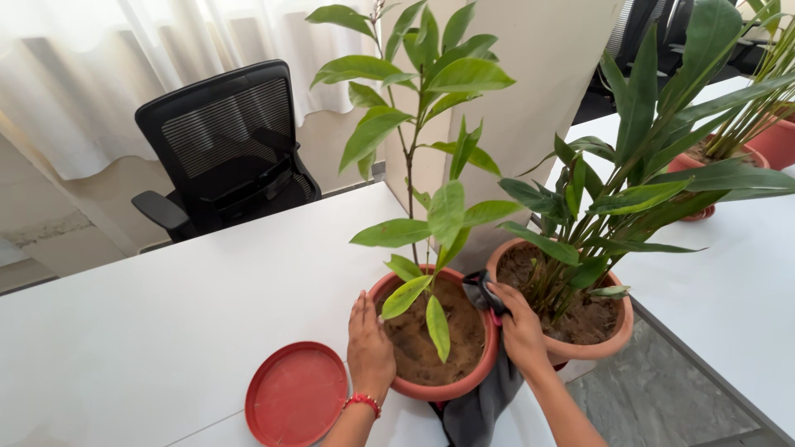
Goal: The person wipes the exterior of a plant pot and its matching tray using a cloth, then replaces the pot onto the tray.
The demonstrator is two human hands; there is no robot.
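At table edge, nearest the camera: terracotta pot (443, 364) with brown soil and one tall thin-stemmed plant (411, 149), taken as the reference landmark for all positions below.

Left hand (368, 348): flat against the left outer wall of the pot, fingers together and pointing up toward the rim, palm pressed to the clay. Not closed around anything. Red bracelet (362, 402) at the wrist.

Right hand (520, 331): at the right rim of the pot, in the narrow gap toward the second pot (617, 331), fingers closed on a dark grey cloth (484, 397). Cloth bunched at the rim above the hand and hanging down past the right wall, below table level.

Relation that matters: pot between the two hands, left hand on its left wall, right hand on its right rim, both touching or almost touching. Neither hand clearly nearer. Long axis of the pot and stem upright, stem leaning slightly away from the camera.

Left of the pot, just beside the left hand: red round saucer (296, 394), lying flat on the white table (166, 331), apart from the pot base.

Right of the pot: second pot touching or nearly touching it, contact not clear. Beyond the table, left of the pot: black office chair (224, 149).
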